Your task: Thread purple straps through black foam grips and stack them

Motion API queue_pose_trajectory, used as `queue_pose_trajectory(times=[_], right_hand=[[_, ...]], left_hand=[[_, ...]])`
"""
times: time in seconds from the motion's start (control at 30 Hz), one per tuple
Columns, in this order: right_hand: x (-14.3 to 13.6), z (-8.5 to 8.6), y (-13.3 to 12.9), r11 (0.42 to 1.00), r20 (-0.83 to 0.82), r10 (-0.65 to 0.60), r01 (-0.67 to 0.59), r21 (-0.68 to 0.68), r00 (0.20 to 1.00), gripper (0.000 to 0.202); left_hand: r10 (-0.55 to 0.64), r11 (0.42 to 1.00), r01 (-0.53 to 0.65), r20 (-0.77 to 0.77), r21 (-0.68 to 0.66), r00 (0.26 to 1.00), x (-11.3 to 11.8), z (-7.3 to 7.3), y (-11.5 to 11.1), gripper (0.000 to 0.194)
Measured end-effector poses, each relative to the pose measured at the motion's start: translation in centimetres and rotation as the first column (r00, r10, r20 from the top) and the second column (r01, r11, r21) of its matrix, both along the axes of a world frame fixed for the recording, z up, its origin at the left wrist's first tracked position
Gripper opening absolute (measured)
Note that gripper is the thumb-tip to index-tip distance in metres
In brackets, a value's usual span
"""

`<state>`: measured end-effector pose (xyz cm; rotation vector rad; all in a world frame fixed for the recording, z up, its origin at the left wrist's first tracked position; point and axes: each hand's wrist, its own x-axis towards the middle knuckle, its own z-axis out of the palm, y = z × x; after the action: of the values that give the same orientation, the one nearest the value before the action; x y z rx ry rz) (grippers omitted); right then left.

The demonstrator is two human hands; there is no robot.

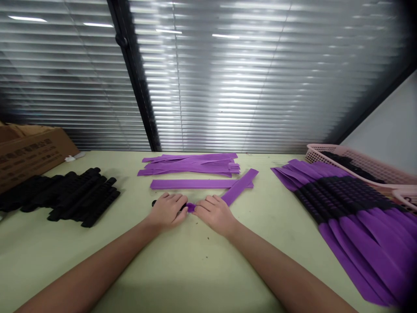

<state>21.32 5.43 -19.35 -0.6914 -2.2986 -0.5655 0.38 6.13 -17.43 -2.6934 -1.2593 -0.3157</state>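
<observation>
flat purple strap (239,187), end in black sleeve (153,203)

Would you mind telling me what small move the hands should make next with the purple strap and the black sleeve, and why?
Probably push the flat purple fabric strap a little further into the ribbed black rubber sleeve. The left hand covers the sleeve, the right hand pinches the strap's end right beside it, and most of the strap lies outside, while the finished pieces on the right carry sleeves mid-length.
</observation>
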Motion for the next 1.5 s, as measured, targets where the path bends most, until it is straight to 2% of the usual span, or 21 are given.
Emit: queue_pose_trajectory(times=[0.1,0.23,0.5,0.7,1.1,1.5], right_hand=[[0.05,0.25,-0.17,1.0,-0.002,0.012,-0.012,0.013,1.0,0.009],[0.13,0.49,-0.4,1.0,0.001,0.007,-0.007,0.026,1.0,0.011],[0.26,0.07,-0.3,0.999,-0.009,0.025,-0.024,0.025,1.0,0.011],[0.24,0.16,-0.4,0.999,-0.013,0.037,-0.037,0.036,0.999,0.011],[0.15,0.17,-0.49,0.993,-0.011,0.072,-0.07,0.095,0.997,0.007],[0.02,0.35,-0.67,0.993,0.006,0.067,-0.067,0.102,0.998,0.009]], left_hand=[[-0.034,0.999,0.034,-0.003,-0.026,0.999,-0.01,0.23,-0.1,0.022],[-0.075,0.997,0.075,0.009,-0.034,0.997,-0.11,0.12,-0.08,0.022],[-0.142,0.99,0.142,0.004,-0.005,0.99,-0.31,-0.29,-0.02,0.023],[-0.164,0.985,0.163,0.01,0.055,0.986,-0.21,-0.41,0.11,0.021],[-0.211,0.975,0.2,0.122,0.1,0.97,-0.3,-0.38,0.07,0.017],[-0.232,0.964,0.214,0.103,0.16,0.967,-0.12,-0.39,0.06,0.017]])
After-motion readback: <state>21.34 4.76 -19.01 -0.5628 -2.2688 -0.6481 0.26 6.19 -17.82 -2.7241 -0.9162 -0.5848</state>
